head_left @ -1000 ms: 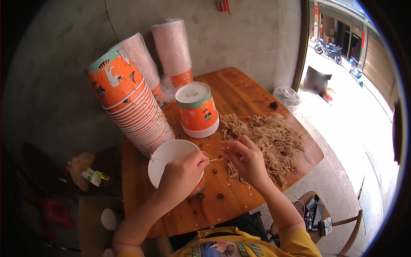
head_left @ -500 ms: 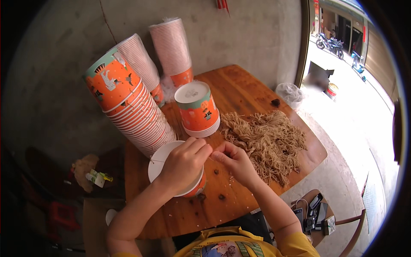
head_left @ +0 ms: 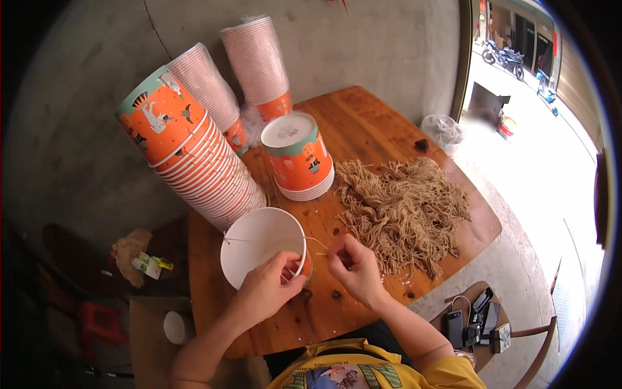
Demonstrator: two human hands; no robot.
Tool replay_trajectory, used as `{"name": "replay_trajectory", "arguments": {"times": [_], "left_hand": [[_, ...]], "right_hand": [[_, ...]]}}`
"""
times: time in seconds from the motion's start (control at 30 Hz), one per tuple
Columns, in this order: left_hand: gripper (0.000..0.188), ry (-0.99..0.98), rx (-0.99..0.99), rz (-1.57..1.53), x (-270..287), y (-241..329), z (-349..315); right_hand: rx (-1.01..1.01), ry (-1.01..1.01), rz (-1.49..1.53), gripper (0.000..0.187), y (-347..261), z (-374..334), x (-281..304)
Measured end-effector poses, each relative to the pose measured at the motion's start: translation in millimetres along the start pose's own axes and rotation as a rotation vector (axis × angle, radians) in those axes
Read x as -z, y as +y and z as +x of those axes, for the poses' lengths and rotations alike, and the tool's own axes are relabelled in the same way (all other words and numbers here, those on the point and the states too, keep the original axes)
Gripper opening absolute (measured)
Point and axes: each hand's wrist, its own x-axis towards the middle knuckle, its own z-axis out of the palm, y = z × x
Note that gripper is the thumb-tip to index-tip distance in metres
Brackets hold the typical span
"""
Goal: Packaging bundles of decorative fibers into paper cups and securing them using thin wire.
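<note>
In front of me a white-lined paper bucket (head_left: 256,243) stands with its mouth up, its outside orange. A thin tan string (head_left: 272,239) crosses the mouth from a knot at the left rim and loops out past the right rim. My left hand (head_left: 271,285) is curled at the bucket's near right rim, fingers over the inner side and thumb close to the outside. My right hand (head_left: 353,266) is closed just right of the bucket, thumb and forefinger pinching the string's end. To its right lies a heap of tan strings (head_left: 408,214).
Upside-down nested buckets (head_left: 298,162) stand behind. A tall leaning bucket stack (head_left: 201,162) is at left, with plastic-wrapped stacks (head_left: 256,61) by the wall. A cardboard box (head_left: 152,337) sits lower left. Phones and small items lie on a stool (head_left: 476,324) at right.
My left hand has moved down from above the bucket's mouth to its near right rim, uncovering the string. My right hand has shifted slightly down and right, away from the left.
</note>
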Motion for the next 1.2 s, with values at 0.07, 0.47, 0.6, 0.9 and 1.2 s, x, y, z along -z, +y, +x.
{"name": "replay_trajectory", "arguments": {"times": [0.07, 0.47, 0.6, 0.9, 1.2], "left_hand": [[0.026, 0.028, 0.010, -0.039, 2.0, -1.9, -2.6], [0.033, 0.058, 0.115, -0.273, 28.9, -5.1, -16.7], [0.036, 0.039, 0.100, -0.326, 27.6, -10.7, -21.5], [0.036, 0.046, 0.056, -0.360, 27.5, -14.9, -24.4], [0.035, 0.024, 0.056, -0.359, 25.0, -8.1, -24.6]], "right_hand": [[0.052, 0.027, 0.014, 0.010, -2.1, -5.8, -9.1], [0.280, 0.033, -0.106, 0.009, -13.3, 3.3, -49.0], [0.399, 0.050, -0.230, 0.014, -12.0, 7.0, -53.5], [0.482, 0.078, -0.306, 0.016, -15.8, 6.7, -57.7], [0.470, 0.065, -0.317, 0.015, -13.8, 5.5, -54.8]]}}
